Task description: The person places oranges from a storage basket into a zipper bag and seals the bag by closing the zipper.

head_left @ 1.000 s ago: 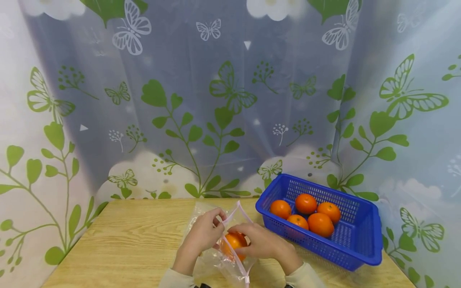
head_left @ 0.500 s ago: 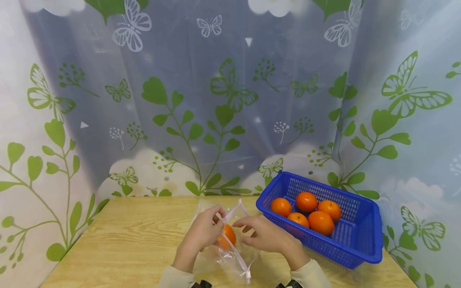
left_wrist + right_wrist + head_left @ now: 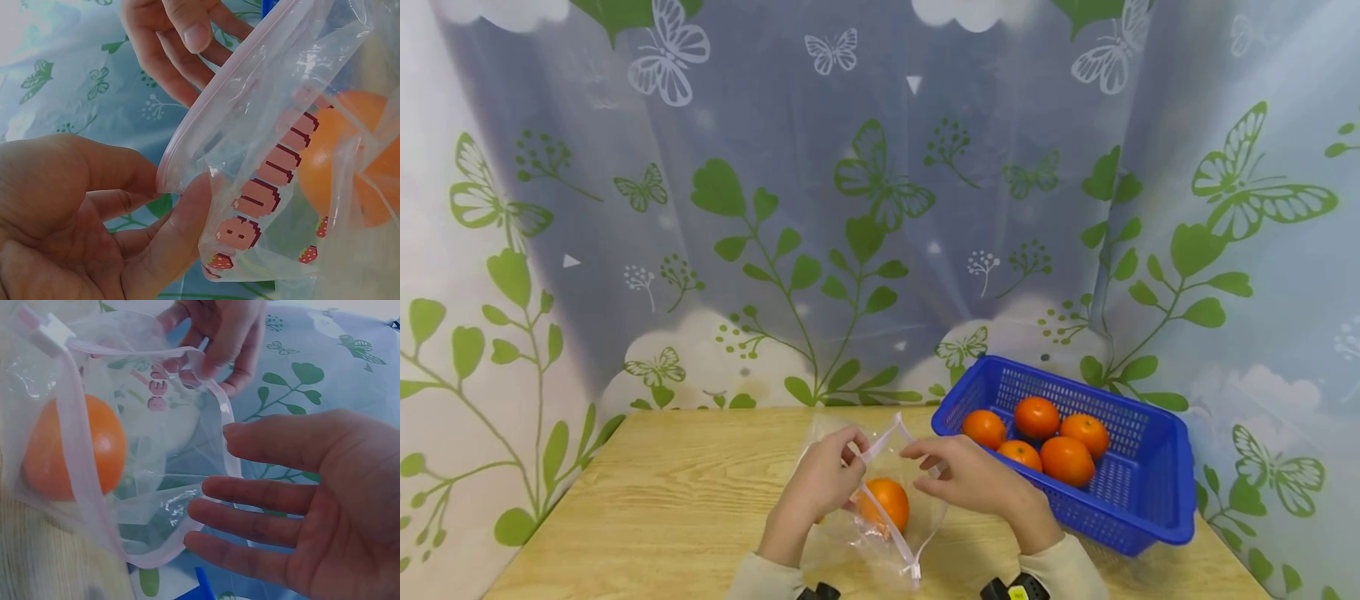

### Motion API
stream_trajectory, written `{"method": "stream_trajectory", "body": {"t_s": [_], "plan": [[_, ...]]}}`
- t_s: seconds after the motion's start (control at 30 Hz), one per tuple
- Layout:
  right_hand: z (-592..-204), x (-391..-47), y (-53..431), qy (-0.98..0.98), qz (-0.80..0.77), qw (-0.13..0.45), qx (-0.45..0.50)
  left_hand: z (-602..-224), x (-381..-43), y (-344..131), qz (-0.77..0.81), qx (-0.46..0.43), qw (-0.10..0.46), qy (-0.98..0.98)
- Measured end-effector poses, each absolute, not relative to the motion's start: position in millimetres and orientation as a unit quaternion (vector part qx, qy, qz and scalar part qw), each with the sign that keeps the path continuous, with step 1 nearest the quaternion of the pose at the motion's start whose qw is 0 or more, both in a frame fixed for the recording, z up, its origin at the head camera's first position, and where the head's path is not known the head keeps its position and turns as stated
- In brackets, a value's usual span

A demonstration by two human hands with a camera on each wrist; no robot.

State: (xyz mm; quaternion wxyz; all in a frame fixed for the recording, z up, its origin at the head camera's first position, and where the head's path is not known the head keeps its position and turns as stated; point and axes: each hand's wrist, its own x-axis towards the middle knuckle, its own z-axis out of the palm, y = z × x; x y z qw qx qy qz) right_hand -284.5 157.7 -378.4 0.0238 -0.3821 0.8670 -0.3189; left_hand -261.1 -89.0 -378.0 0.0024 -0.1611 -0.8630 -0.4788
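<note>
A clear plastic slider zip bag [image 3: 880, 554] with a pink zip rim lies in front of me, its mouth spread. One orange [image 3: 891, 500] sits inside, seen through the film in both wrist views. My left hand [image 3: 825, 477] pinches the far left corner of the rim between thumb and fingers; red lettering and strawberries [image 3: 307, 253] are printed beside it. My right hand [image 3: 977, 477] holds nothing. Its fingers [image 3: 256, 494] are spread and slightly bent at the right side of the bag mouth. The white slider [image 3: 50, 331] is at the rim's near end.
A blue perforated basket [image 3: 1161, 492] stands at the right of the wooden table [image 3: 677, 500], close beyond my right forearm. Several oranges [image 3: 1067, 461] lie in its left part. A curtain [image 3: 880, 275] printed with leaves and butterflies hangs right behind the table.
My right hand has let go of the orange and drawn back to the right out of the bag. The orange now rests inside. My left hand keeps its pinch on the rim.
</note>
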Motion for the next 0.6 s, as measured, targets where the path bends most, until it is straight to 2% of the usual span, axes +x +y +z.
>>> {"method": "stream_trajectory", "body": {"t_s": [0.4,0.6], "plan": [[-368.0,-283.3,169.4,0.882,-0.315,0.019,-0.35,-379.9,-261.6,-88.1,-0.488,-0.152,0.001,-0.86],[-358.2,-285.3,173.7,0.901,-0.24,-0.016,-0.362,-379.4,-260.8,-90.4,-0.483,-0.148,-0.001,-0.863]]}}
